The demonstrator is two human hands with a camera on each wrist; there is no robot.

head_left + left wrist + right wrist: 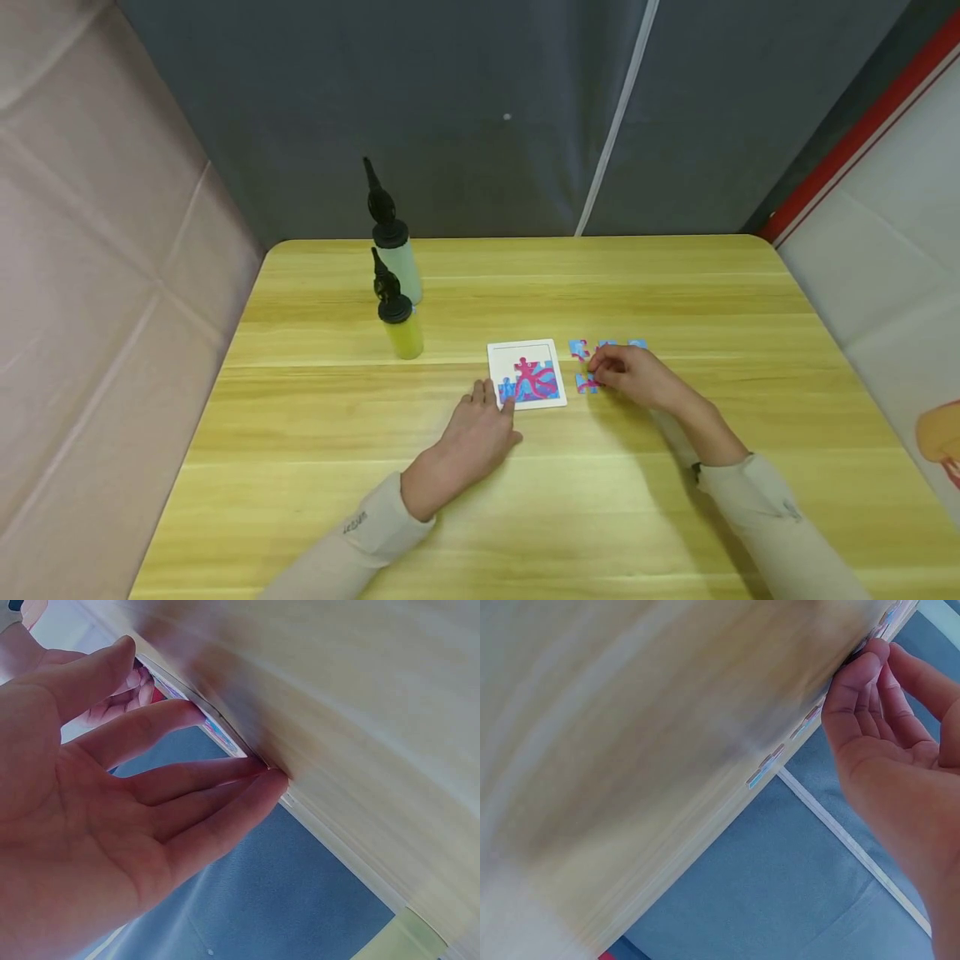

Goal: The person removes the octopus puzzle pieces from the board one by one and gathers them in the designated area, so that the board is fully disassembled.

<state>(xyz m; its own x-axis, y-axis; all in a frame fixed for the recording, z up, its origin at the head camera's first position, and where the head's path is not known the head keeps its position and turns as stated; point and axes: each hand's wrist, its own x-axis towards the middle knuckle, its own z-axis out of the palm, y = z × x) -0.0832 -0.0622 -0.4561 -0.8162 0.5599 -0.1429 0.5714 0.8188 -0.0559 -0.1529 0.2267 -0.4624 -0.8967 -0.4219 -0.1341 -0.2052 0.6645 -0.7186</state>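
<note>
A white square puzzle tray (522, 346) lies on the table, partly filled with blue pieces showing a pink octopus (534, 382). My left hand (477, 427) rests its extended fingertips on the tray's lower left edge; in the left wrist view the hand (142, 802) shows straight fingers touching that edge. My right hand (637, 375) is right of the tray, its thumb and curled fingers pinching at the corner of a puzzle piece (585, 384). In the right wrist view the fingertips of this hand (892, 720) meet low over the tabletop and hide part of the piece.
More loose pieces lie in a row behind the right hand, among them a blue and pink piece (577, 348) and a blue piece (638, 342). Left of the tray stand a yellow bottle (406, 337) and a taller pale green bottle (402, 268), both with black tops. A grey curtain (450, 108) hangs behind the table.
</note>
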